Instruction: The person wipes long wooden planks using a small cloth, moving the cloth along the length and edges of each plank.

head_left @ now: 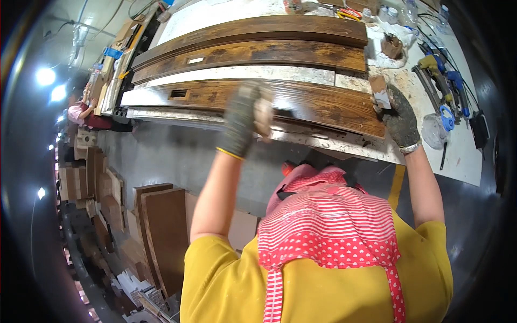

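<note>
A long dark-brown wooden board [318, 105] lies along the near edge of the bench, with a small rectangular slot toward its left end. Over its middle is my left hand [249, 116], in a grey-green glove with a yellow cuff edge. Motion smears its fingers, and a pale patch at them cannot be made out as glove or cloth. At the board's right end, my right hand [402, 119], in a dark glove, has its fingers curled around a small flat brown-and-white piece [380, 92]. Part of that piece is hidden by the fingers.
Two more brown boards [280, 54] lie farther back on the white bench [458, 156]. To the right are nail guns [431, 75] with hoses, a clear bag [434, 131], bottles [409, 13] and a stained cloth [390, 48]. Panels [167, 231] stand at lower left; another person [86, 114] is far left.
</note>
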